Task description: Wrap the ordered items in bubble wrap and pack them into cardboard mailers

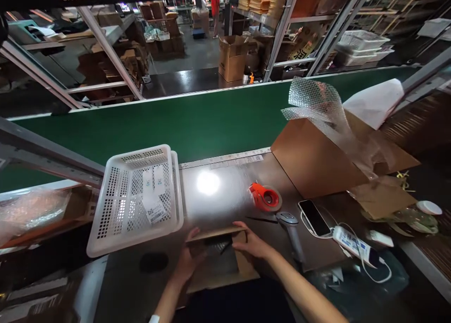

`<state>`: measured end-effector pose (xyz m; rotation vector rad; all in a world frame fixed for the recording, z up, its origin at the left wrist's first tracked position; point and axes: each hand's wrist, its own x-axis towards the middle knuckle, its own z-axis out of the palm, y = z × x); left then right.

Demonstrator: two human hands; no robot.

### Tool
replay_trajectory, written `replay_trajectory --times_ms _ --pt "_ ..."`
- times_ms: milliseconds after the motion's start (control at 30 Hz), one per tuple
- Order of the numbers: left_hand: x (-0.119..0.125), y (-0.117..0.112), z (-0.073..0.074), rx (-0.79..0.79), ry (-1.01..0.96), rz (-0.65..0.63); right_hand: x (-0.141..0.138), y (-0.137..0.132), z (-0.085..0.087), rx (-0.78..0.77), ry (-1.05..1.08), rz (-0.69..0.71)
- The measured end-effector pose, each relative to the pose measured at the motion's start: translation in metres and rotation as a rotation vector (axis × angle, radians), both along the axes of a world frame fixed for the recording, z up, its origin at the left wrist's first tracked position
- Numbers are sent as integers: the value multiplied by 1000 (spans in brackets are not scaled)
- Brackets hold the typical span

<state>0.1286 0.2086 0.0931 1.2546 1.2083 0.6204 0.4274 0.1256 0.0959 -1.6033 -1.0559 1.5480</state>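
A small cardboard box [246, 263] with its flaps up stands at the near edge of the metal table, close to my body. On its left side my left hand [187, 262] grips the wall, somewhat blurred. My right hand [248, 242] holds the far right corner, thumb inside and fingers over the rim. Something dark, partly in clear wrap, shows inside the box; I cannot make out its kind. Beyond my hands lies an orange tape dispenser [260, 196] with a tape roll. A grey barcode scanner [292, 233] rests to the right of my right hand.
A white plastic basket [92, 238] holding labelled packets is at the left. A phone [314, 217] and a power strip [355, 246] with cables lie right. A large carton [313, 158] with bubble wrap [313, 97] stands behind them. Across the back runs a green conveyor belt [218, 121].
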Motion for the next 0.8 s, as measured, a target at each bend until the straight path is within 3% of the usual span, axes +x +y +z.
replay_trajectory --times_ms 133,267,400,533,600,667,733,800 --pt "13 -2 -3 -33 64 41 -15 4 -6 33 -178 -105" --pt "10 0 -8 155 132 58 -15 3 -7 160 -459 -108" --pt "3 -1 -14 522 239 -10 -17 -4 -11 565 -720 -126" --pt "-10 -5 -15 1097 399 -103 -15 -11 -9 1032 -878 -43" --pt "-20 -4 -11 1270 380 -201 -7 -16 -2 1156 -917 53" --pt "-34 -1 -3 1336 345 -365 6 -23 7 1198 -931 194" --pt "-50 2 9 1333 340 -611 20 -33 20 1118 -909 439" --pt "-63 3 23 1189 390 -846 29 -42 35 920 -866 682"
